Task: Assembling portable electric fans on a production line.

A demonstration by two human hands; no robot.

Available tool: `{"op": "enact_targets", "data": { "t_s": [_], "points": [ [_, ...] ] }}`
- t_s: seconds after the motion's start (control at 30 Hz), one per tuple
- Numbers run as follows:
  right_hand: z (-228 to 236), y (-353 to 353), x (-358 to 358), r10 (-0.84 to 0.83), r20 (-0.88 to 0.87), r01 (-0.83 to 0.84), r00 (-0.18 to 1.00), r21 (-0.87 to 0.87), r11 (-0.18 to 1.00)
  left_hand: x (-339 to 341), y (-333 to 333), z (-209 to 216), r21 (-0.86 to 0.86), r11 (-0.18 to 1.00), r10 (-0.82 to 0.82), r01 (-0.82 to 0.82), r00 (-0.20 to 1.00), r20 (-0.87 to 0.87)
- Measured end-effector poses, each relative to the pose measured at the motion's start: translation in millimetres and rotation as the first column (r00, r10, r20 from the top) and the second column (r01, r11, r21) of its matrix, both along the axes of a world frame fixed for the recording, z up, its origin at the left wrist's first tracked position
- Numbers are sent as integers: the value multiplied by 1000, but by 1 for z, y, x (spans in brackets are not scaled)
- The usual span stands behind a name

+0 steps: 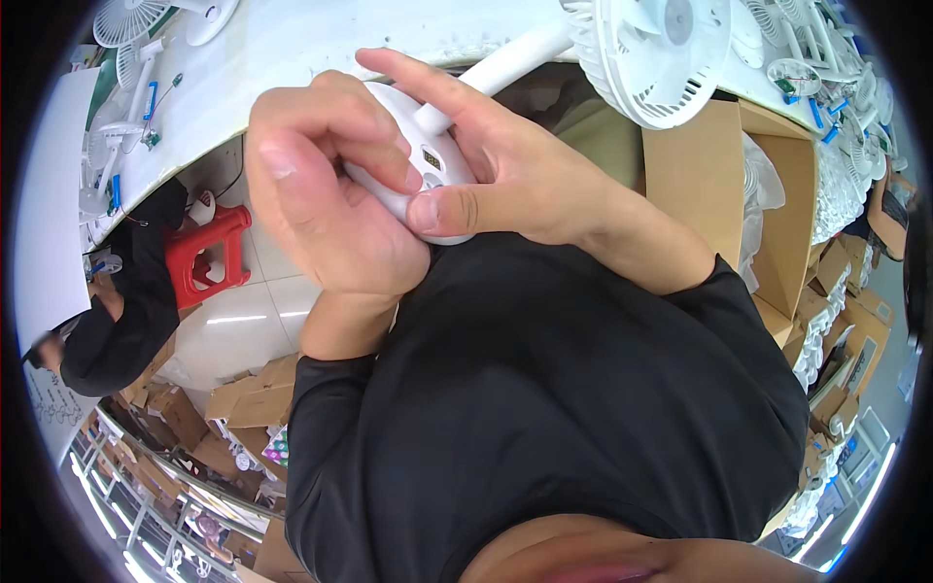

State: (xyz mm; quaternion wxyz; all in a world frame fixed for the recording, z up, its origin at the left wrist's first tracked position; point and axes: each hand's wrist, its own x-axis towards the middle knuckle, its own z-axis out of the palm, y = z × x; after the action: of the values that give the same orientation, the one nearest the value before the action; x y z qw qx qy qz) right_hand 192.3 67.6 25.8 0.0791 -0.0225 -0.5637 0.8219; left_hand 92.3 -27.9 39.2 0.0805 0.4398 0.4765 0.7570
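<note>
A white desk fan (505, 73) lies tilted in my hands, its round base (389, 102) turned toward me and its caged head (671, 58) reaching out over the table edge to the right. A small dark rectangular opening (431, 158) shows on the base. My left hand (326, 185) is closed at the base's left side, its bent fingertips on the surface near that opening. With its thumb along the base's near edge, my right hand (530, 180) grips it from the right. The right forefinger stretches past the stem. The left palm side of the base is hidden.
Across the front runs a white table (369, 44) with more fans (126, 24) and small circuit boards with blue parts. An open cardboard box (695, 180) stands close on the right. A red stool (209, 255) and a co-worker in black (136, 301) are at left.
</note>
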Motion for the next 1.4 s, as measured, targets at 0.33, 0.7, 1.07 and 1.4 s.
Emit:
{"op": "enact_targets", "data": {
  "t_s": [0.33, 0.7, 1.07, 1.4],
  "points": [
    [-6, -5, 7, -1, -81, 15, 997, 169, 985, -13, 3, -10, -13, 977, -210, 211, 976, 51],
    [-23, 2, 6, 63, -335, -18, 940, 133, 991, -11, 10, -19, 84, 944, -330, 320, 891, 312],
    [-51, 55, -32, -457, -351, 560, 817, 669, 488, -36, 63, -15, 93, 987, 127, -131, 991, 49],
    [-81, 335, -82, -711, -380, 477, 592, 876, -71, 2, -17, 120, -29, 996, -93, 89, 913, -397]
  ]
}}
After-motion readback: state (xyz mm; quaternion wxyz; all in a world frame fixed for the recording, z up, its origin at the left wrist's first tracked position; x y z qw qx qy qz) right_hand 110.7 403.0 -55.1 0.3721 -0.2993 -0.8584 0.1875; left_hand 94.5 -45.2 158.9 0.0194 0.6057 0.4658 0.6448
